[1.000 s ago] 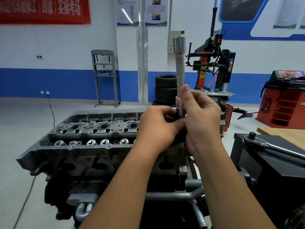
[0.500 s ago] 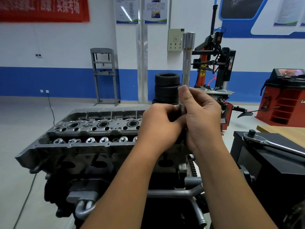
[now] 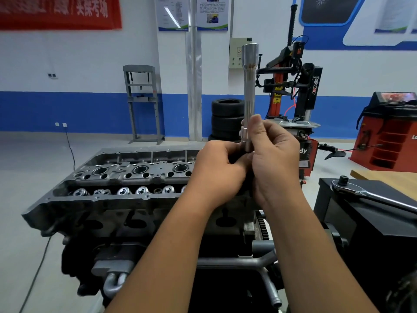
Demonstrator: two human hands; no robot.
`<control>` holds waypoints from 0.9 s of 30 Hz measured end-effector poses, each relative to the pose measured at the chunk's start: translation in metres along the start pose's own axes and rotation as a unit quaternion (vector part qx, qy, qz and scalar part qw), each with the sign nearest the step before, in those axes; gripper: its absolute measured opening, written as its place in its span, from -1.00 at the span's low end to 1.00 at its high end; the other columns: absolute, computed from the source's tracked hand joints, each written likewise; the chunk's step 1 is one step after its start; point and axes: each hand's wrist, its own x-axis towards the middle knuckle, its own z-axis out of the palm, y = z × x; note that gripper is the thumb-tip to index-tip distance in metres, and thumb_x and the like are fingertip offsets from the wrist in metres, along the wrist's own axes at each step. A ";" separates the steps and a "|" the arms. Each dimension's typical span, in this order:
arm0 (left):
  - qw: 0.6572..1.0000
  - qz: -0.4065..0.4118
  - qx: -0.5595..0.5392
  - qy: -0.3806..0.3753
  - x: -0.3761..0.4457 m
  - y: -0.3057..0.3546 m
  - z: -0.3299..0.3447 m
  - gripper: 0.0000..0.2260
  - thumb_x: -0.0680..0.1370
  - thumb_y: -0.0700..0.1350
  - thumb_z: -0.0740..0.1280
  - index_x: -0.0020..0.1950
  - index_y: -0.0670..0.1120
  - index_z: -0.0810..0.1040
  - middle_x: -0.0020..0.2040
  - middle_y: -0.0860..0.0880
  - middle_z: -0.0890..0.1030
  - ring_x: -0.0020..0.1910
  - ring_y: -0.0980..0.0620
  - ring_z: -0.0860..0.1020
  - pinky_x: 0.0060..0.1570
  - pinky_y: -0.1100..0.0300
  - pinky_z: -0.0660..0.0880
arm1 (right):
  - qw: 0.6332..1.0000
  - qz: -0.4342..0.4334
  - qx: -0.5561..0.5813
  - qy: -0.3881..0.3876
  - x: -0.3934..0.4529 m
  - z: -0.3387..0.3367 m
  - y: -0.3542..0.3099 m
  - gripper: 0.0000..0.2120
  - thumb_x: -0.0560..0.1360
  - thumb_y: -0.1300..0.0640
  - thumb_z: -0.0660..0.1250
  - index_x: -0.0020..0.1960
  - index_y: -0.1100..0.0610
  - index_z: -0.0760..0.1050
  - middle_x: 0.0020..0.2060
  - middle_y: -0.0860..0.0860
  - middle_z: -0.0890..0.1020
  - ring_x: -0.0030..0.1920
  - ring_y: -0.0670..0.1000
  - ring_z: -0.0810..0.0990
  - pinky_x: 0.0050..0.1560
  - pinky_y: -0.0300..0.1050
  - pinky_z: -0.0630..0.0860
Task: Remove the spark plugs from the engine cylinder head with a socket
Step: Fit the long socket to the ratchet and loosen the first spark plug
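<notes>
Currently both hands hold the socket (image 3: 250, 91) upright above the head (image 3: 126, 177): right hand (image 3: 276, 159) grips its base, left hand (image 3: 217, 170) pinches below. Next: ratchet (image 3: 370, 195), 3 o'clock.

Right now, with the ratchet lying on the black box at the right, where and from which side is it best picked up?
Grip the ratchet by its long handle, from above. It lies flat on the black box, its round head with the knob toward the engine and its handle running off to the right, clear on top. Both the left hand and the right hand are occupied with the socket.
</notes>
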 end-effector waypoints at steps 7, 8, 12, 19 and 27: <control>0.999 0.017 0.021 0.031 0.000 -0.004 0.001 -0.91 0.51 -0.08 0.57 0.00 0.07 0.75 -0.08 0.09 0.76 -0.02 0.10 0.72 0.10 -0.06 0.67 | 0.999 0.017 0.042 -0.001 0.002 -0.002 -0.001 -0.62 0.32 -0.13 0.56 -0.09 0.12 0.58 -0.30 0.01 0.64 -0.30 0.03 0.58 -0.15 0.07 0.60; 0.999 0.019 0.027 0.037 0.000 -0.004 0.001 -0.91 0.51 -0.07 0.57 -0.01 0.05 0.75 -0.09 0.09 0.76 -0.04 0.09 0.72 0.08 -0.06 0.68 | 0.999 0.012 0.041 -0.006 0.001 -0.003 0.000 -0.62 0.30 -0.13 0.57 -0.09 0.13 0.59 -0.31 0.00 0.63 -0.31 0.01 0.56 -0.16 0.06 0.60; 1.000 0.004 0.006 -0.007 0.001 -0.001 0.000 -0.88 0.59 -0.13 0.48 0.07 0.07 0.75 -0.06 0.05 0.77 -0.01 0.00 0.74 0.10 -0.15 0.68 | 0.999 0.041 0.024 -0.020 0.003 -0.001 0.002 -0.65 0.40 -0.21 0.44 -0.16 0.10 0.70 -0.31 0.04 0.67 -0.24 0.02 0.63 -0.09 0.04 0.64; 0.998 0.008 0.049 0.049 0.000 -0.004 0.002 -0.87 0.49 -0.04 0.58 0.02 0.10 0.75 -0.10 0.14 0.76 -0.06 0.17 0.71 0.04 0.00 0.69 | 1.000 0.009 0.023 -0.014 0.002 -0.001 0.002 -0.69 0.34 -0.09 0.54 -0.10 0.11 0.60 -0.28 0.01 0.67 -0.28 0.00 0.61 -0.14 0.06 0.62; 0.999 0.013 0.021 0.027 0.001 -0.004 0.001 -0.87 0.54 -0.08 0.55 0.07 0.03 0.75 -0.05 0.09 0.76 0.01 0.09 0.72 0.12 -0.07 0.67 | 0.998 0.033 0.053 0.000 0.003 0.002 -0.001 -0.76 0.47 -0.07 0.48 -0.12 0.10 0.59 -0.26 0.11 0.67 -0.25 0.12 0.60 -0.06 0.17 0.61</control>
